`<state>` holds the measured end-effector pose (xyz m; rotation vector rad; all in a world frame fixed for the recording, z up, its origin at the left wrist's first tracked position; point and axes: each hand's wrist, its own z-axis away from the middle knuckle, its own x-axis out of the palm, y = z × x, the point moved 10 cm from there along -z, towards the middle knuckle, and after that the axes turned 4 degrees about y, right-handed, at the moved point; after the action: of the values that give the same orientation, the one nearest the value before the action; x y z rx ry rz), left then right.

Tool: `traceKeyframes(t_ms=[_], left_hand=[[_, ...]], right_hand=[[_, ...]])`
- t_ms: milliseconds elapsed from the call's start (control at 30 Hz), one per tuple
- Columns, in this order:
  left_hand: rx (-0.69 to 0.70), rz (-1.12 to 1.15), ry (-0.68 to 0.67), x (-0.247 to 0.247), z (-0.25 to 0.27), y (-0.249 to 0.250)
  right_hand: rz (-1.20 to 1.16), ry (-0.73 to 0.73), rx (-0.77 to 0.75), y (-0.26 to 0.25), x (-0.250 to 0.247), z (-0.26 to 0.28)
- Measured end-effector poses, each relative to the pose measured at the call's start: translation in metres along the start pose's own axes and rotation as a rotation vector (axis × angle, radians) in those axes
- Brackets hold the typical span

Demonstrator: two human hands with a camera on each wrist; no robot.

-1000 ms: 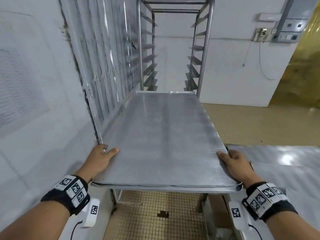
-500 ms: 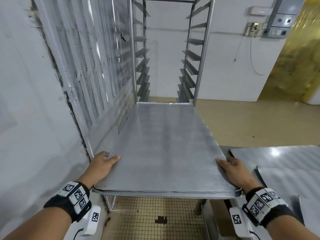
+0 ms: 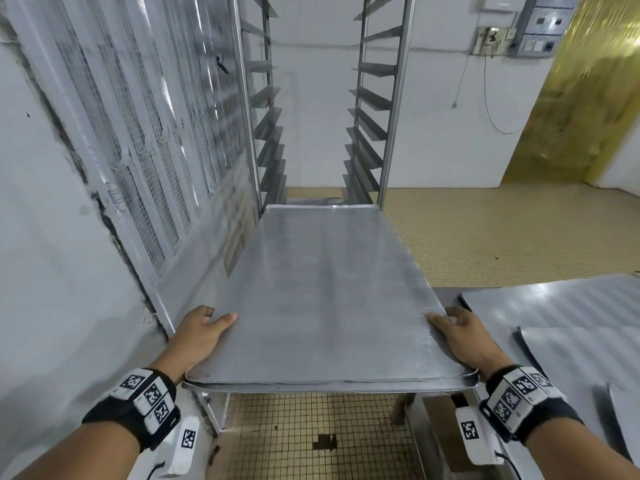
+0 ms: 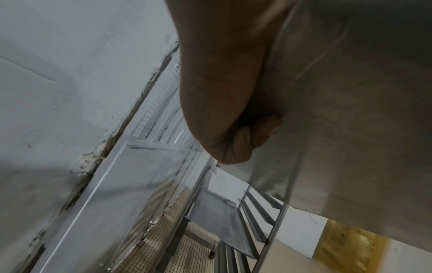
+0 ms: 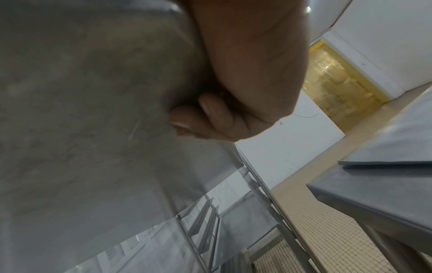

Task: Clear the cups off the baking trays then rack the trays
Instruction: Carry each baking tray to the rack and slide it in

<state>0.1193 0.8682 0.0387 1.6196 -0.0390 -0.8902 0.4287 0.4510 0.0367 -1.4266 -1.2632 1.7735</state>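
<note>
Baking trays (image 3: 325,299), apparently two stacked with their near edges just offset, are held level between both hands, the far end reaching the open front of the steel tray rack (image 3: 388,133) ahead. The left hand (image 3: 201,336) grips the near left edge, thumb on top and fingers (image 4: 243,142) curled underneath against the metal. The right hand (image 3: 462,336) grips the near right edge the same way, its fingers (image 5: 205,118) curled beneath. To the right of the right hand lie more flat trays (image 3: 561,306) on a steel table (image 5: 364,195). Left of the left hand runs a wire-mesh panel (image 3: 138,133) along the wall.
</note>
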Motion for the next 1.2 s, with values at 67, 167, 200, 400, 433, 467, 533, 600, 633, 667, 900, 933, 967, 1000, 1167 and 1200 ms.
traceKeyframes(t_ms=[67,167,200,400,433,467,533,600,633,667,900,933,967,1000,1167,1200], left_hand=[[-0.005,0.017,0.004,0.006,-0.006,0.002],[-0.009,0.029,0.007,0.014,-0.016,0.006],[-0.011,0.028,0.001,0.018,-0.023,0.005],[-0.032,0.041,0.001,0.045,-0.057,0.000],[-0.042,0.046,0.000,0.051,-0.064,-0.002],[-0.046,0.048,0.001,0.056,-0.071,-0.002],[-0.057,0.056,0.004,0.068,-0.082,-0.002],[-0.071,0.052,0.001,0.079,-0.094,-0.001],[-0.086,0.049,0.001,0.084,-0.101,-0.002],[-0.100,0.049,-0.002,0.088,-0.106,-0.003],[-0.142,-0.029,-0.004,0.108,-0.139,-0.037],[-0.144,-0.044,-0.006,0.111,-0.142,-0.036],[-0.147,-0.060,-0.002,0.112,-0.143,-0.034],[-0.148,-0.062,-0.014,0.113,-0.146,-0.034],[-0.143,-0.107,0.000,0.119,-0.183,-0.044],[-0.146,-0.099,-0.012,0.122,-0.190,-0.045]], right_hand=[[0.016,-0.005,-0.004,-0.002,0.002,-0.009],[0.027,-0.014,0.001,-0.004,0.007,-0.026],[0.032,-0.021,0.001,-0.004,0.010,-0.034],[0.062,-0.070,0.001,-0.002,0.022,-0.080],[0.063,-0.086,-0.002,-0.001,0.025,-0.090],[0.066,-0.098,-0.001,0.002,0.027,-0.100],[0.060,-0.114,0.026,0.012,0.032,-0.120],[0.048,-0.133,0.065,0.026,0.038,-0.138],[0.062,-0.134,0.082,0.033,0.039,-0.146],[0.082,-0.136,0.093,0.041,0.041,-0.154],[0.226,-0.197,0.097,0.062,0.063,-0.184],[0.248,-0.196,0.101,0.060,0.065,-0.186],[0.260,-0.199,0.102,0.057,0.068,-0.188],[0.272,-0.205,0.112,0.056,0.071,-0.191],[0.284,-0.201,0.142,0.053,0.089,-0.209],[0.286,-0.199,0.152,0.054,0.094,-0.214]])
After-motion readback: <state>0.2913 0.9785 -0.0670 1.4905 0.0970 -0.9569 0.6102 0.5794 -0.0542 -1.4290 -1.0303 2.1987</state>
